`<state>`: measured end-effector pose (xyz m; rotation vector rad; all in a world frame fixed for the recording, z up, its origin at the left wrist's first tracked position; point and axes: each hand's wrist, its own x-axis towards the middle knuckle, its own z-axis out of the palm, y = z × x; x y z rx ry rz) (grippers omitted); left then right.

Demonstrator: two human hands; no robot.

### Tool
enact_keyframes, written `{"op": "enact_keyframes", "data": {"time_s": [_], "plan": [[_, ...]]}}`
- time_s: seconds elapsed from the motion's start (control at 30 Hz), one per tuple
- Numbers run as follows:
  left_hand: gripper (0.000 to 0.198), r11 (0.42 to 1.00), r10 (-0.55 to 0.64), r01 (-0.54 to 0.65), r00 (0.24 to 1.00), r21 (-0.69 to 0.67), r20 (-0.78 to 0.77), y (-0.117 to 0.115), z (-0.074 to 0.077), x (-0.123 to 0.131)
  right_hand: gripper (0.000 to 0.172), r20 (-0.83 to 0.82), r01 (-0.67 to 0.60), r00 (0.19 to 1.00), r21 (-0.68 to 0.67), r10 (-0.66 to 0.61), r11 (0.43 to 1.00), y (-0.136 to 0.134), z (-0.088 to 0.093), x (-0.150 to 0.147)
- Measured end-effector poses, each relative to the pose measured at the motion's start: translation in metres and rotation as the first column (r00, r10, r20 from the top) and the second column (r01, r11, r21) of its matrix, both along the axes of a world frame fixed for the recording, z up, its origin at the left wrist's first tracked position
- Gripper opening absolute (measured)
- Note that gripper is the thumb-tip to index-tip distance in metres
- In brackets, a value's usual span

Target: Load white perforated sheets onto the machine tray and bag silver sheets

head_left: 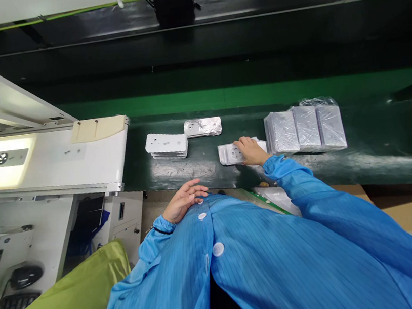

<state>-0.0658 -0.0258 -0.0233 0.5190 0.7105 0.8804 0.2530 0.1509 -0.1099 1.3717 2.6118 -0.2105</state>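
Note:
My right hand (252,151) reaches over a low stack of silver phone-back-shaped sheets (230,154), its fingers bent around the stack's right part and covering it. Close to my body, my left hand (185,201) hangs in front of the jacket with its fingers stretched out and nothing in it. A stack of white phone-back-shaped sheets (167,145) lies to the left on the dark green belt (201,171). Just behind it is another silver stack (202,127), with camera holes at one end.
Several plastic-wrapped silver bundles (307,129) stand right of my right hand. At left, a white workbench (104,156) carries a lit panel with a phone-back-shaped plate (12,157). A person's yellow-green garment (73,301) is at lower left. A cardboard box (409,213) sits below the belt.

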Motion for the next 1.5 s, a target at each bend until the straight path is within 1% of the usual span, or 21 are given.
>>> {"op": "enact_keyframes", "data": {"time_s": [0.17, 0.43, 0.6, 0.87, 0.93, 1.0, 1.03, 1.07, 1.13, 1.2, 1.27, 1.33, 1.37, 1.43, 1.47, 1.5], "plan": [[0.05, 1.0, -0.005, 0.005, 1.0, 0.007, 0.017, 0.002, -0.001, 0.001, 0.056, 0.009, -0.015, 1.0, 0.007, 0.015, 1.0, 0.003, 0.004, -0.002], [0.052, 1.0, -0.01, 0.01, 1.0, 0.015, 0.014, 0.002, -0.002, -0.001, 0.052, 0.012, -0.021, 1.0, 0.004, 0.021, 1.0, 0.008, -0.001, -0.006], [0.052, 1.0, -0.013, 0.013, 1.0, 0.023, 0.019, 0.001, -0.004, -0.001, 0.049, 0.025, -0.016, 1.0, 0.031, 0.015, 0.999, 0.009, -0.002, -0.007], [0.051, 0.999, -0.021, 0.02, 0.999, 0.028, 0.027, 0.002, -0.004, 0.0, 0.053, 0.04, -0.015, 0.999, 0.022, 0.014, 1.0, 0.012, 0.002, -0.005], [0.051, 0.999, -0.022, 0.021, 0.999, 0.028, 0.029, 0.001, -0.004, 0.0, 0.061, 0.044, -0.029, 0.999, 0.005, 0.029, 1.0, 0.012, 0.006, -0.004], [0.051, 1.0, -0.013, 0.012, 0.999, 0.023, 0.03, 0.001, -0.005, -0.001, 0.075, 0.044, -0.047, 0.998, -0.01, 0.048, 0.999, 0.012, 0.015, -0.003], [0.051, 1.0, -0.003, 0.003, 1.0, 0.018, 0.03, 0.001, -0.005, -0.002, 0.08, 0.04, -0.06, 0.997, -0.013, 0.061, 0.998, 0.011, 0.022, -0.004], [0.051, 1.0, 0.009, -0.009, 1.0, 0.01, 0.027, 0.001, -0.005, -0.003, 0.08, 0.032, -0.078, 0.996, -0.011, 0.078, 0.997, 0.01, 0.031, -0.006], [0.052, 0.999, 0.031, -0.031, 0.999, -0.012, 0.013, 0.005, -0.003, -0.003, 0.073, 0.005, -0.141, 0.99, 0.0, 0.141, 0.99, 0.006, 0.054, -0.018], [0.056, 0.999, 0.036, -0.036, 0.999, -0.026, -0.006, 0.012, -0.001, 0.0, 0.065, -0.039, -0.254, 0.966, 0.013, 0.254, 0.967, -0.003, 0.081, -0.04], [0.061, 1.0, 0.012, -0.013, 1.0, -0.029, -0.018, 0.021, 0.0, 0.005, 0.062, -0.091, -0.405, 0.91, 0.023, 0.405, 0.914, -0.018, 0.108, -0.071], [0.062, 0.999, -0.025, 0.024, 0.999, -0.04, -0.024, 0.028, -0.002, 0.009, 0.058, -0.137, -0.553, 0.822, 0.041, 0.553, 0.832, -0.036, 0.13, -0.105], [0.06, 0.998, -0.031, 0.03, 0.999, -0.053, -0.033, 0.03, -0.003, 0.009, 0.057, -0.162, -0.625, 0.762, 0.067, 0.627, 0.777, -0.044, 0.139, -0.12], [0.053, 0.998, -0.006, 0.002, 0.998, -0.068, -0.057, 0.03, -0.007, 0.005, 0.059, -0.223, -0.719, 0.644, 0.151, 0.732, 0.678, -0.057, 0.149, -0.142], [0.051, 0.997, 0.022, -0.027, 0.997, -0.069, -0.067, 0.027, -0.009, 0.001, 0.061, -0.264, -0.742, 0.59, 0.193, 0.763, 0.642, -0.06, 0.151, -0.149], [0.051, 0.996, 0.059, -0.064, 0.996, -0.065, -0.071, 0.022, -0.011, -0.005, 0.065, -0.314, -0.752, 0.546, 0.226, 0.777, 0.619, -0.059, 0.151, -0.153]]}}
